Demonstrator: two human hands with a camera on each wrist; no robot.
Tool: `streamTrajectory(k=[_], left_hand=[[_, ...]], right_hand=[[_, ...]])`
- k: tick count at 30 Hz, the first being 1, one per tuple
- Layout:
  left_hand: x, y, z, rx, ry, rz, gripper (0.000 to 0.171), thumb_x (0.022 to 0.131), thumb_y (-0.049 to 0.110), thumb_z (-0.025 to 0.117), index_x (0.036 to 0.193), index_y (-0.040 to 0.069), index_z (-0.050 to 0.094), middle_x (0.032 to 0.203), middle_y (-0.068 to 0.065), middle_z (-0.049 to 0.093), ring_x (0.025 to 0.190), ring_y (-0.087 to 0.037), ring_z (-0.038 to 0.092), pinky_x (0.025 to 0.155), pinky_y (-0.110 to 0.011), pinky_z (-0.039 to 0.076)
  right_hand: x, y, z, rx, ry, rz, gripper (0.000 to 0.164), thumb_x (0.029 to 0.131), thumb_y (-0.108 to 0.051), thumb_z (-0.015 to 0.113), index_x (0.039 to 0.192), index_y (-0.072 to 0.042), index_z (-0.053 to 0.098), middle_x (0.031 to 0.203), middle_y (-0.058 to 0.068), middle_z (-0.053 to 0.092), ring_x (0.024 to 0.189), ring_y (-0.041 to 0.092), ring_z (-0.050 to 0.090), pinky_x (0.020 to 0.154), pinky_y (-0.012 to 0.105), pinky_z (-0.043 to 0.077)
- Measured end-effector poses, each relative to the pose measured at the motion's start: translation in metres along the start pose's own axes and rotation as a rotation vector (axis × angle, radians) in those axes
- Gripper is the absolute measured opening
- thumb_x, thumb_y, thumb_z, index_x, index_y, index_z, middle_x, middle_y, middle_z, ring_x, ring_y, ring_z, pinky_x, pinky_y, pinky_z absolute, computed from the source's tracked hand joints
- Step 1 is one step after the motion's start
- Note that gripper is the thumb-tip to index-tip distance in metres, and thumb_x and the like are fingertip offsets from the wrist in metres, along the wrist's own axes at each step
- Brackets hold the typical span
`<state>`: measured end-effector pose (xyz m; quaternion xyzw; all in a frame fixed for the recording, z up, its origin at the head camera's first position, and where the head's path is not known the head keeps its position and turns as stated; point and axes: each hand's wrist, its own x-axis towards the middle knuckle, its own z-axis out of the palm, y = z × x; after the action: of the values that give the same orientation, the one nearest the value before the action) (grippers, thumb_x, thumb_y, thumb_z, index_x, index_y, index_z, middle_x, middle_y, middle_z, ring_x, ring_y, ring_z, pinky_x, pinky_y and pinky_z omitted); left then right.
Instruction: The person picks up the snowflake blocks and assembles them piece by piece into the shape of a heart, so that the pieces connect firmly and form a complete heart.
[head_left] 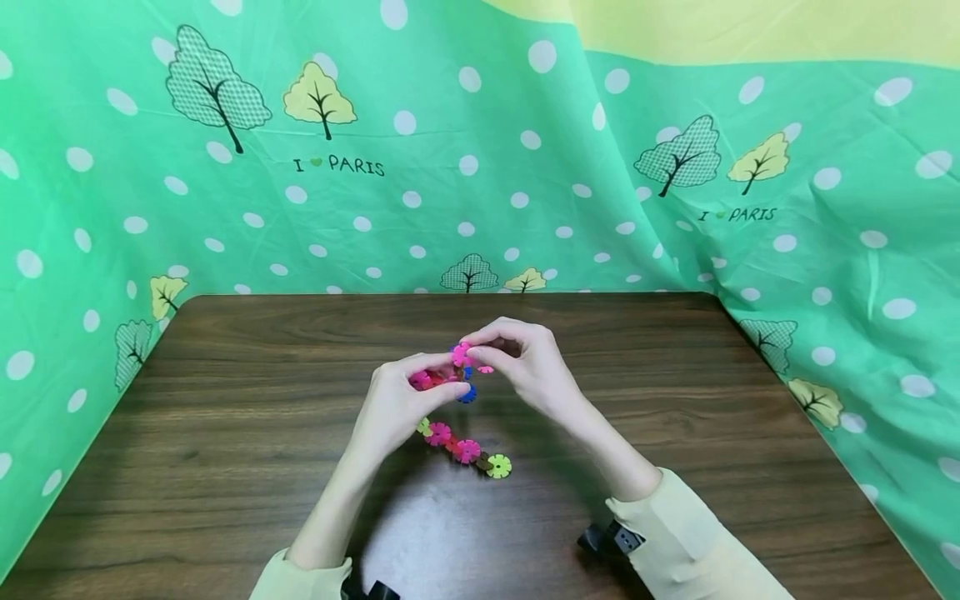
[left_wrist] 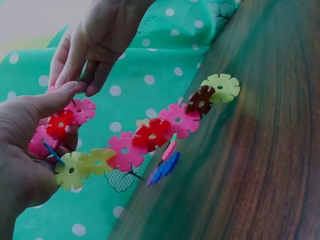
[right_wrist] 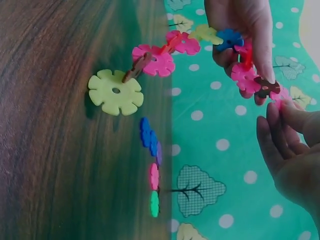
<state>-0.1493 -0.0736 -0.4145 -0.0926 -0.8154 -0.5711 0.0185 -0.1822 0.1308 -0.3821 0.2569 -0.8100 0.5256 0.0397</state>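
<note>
My left hand [head_left: 397, 404] grips a chain of slotted plastic flower discs, its thumb pressing a brown disc [right_wrist: 267, 87] in the right wrist view. Beside it, my right hand [head_left: 536, 367] pinches a pink disc [head_left: 461, 354] at the chain's upper end. Fingers hide part of that joint. From the left palm the chain runs on through a blue disc [right_wrist: 230, 39], yellow-green, pink and red discs [left_wrist: 152, 135] and a brown one [left_wrist: 201, 100]. A yellow-green disc [head_left: 499, 466] forms its far end.
Beyond the chain, several other discs lie on the dark wooden table [head_left: 247, 467]: blue ones [right_wrist: 145, 132], a purple, a pink [right_wrist: 154, 176] and a green [right_wrist: 155, 204]. A green dotted cloth [head_left: 420, 200] hangs behind the table and along its sides.
</note>
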Motion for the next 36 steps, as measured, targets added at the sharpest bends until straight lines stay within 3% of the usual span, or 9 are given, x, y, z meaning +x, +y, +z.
streamTrajectory(k=[4,9,13,20,26,36], left_hand=[[0.001,-0.001,-0.003,0.001,-0.007,-0.027,0.037,0.084,0.035,0.086,0.119,0.028,0.077,0.102,0.008,0.078,0.091,-0.014,0.065,0.079,-0.029,0.052],[0.002,-0.003,-0.005,-0.019,0.004,-0.053,0.036,0.086,0.038,0.084,0.12,0.029,0.077,0.1,0.005,0.077,0.088,-0.016,0.065,0.077,-0.029,0.053],[0.003,-0.004,-0.009,-0.031,0.02,-0.072,0.034,0.086,0.041,0.083,0.119,0.031,0.077,0.096,0.004,0.076,0.083,-0.017,0.065,0.074,-0.028,0.052],[0.003,-0.005,-0.014,-0.052,0.014,-0.087,0.035,0.088,0.041,0.082,0.12,0.03,0.076,0.097,0.001,0.077,0.085,-0.021,0.068,0.077,-0.031,0.053],[0.003,-0.005,-0.016,-0.038,0.014,-0.098,0.035,0.088,0.041,0.082,0.12,0.029,0.076,0.099,0.001,0.076,0.085,-0.018,0.066,0.076,-0.031,0.053],[0.004,-0.004,-0.017,-0.046,0.029,-0.106,0.034,0.089,0.04,0.081,0.12,0.028,0.076,0.101,0.001,0.076,0.089,-0.016,0.066,0.079,-0.03,0.053]], right_hand=[[0.001,0.003,0.0,0.008,-0.003,0.033,0.018,0.094,-0.011,0.074,0.112,-0.011,0.079,0.107,0.006,0.079,0.087,0.015,0.072,0.077,0.024,0.06],[0.003,0.009,-0.005,0.024,-0.017,0.075,0.021,0.097,-0.016,0.072,0.118,-0.013,0.076,0.113,0.005,0.078,0.088,0.014,0.073,0.08,0.029,0.061],[0.003,0.019,-0.007,-0.032,-0.035,0.103,0.02,0.096,-0.016,0.074,0.115,-0.014,0.077,0.11,0.004,0.078,0.087,0.017,0.072,0.078,0.029,0.061],[0.003,0.043,-0.001,-0.192,-0.175,0.101,0.025,0.093,-0.014,0.077,0.118,-0.01,0.076,0.114,0.008,0.075,0.1,0.023,0.07,0.087,0.038,0.061],[0.007,0.052,0.006,-0.345,-0.278,0.065,0.029,0.09,-0.015,0.081,0.117,-0.007,0.076,0.115,0.012,0.074,0.104,0.027,0.069,0.09,0.045,0.059],[0.014,0.061,0.015,-0.488,-0.424,0.072,0.029,0.089,-0.024,0.082,0.115,-0.012,0.077,0.108,0.007,0.073,0.1,0.021,0.068,0.087,0.035,0.057]])
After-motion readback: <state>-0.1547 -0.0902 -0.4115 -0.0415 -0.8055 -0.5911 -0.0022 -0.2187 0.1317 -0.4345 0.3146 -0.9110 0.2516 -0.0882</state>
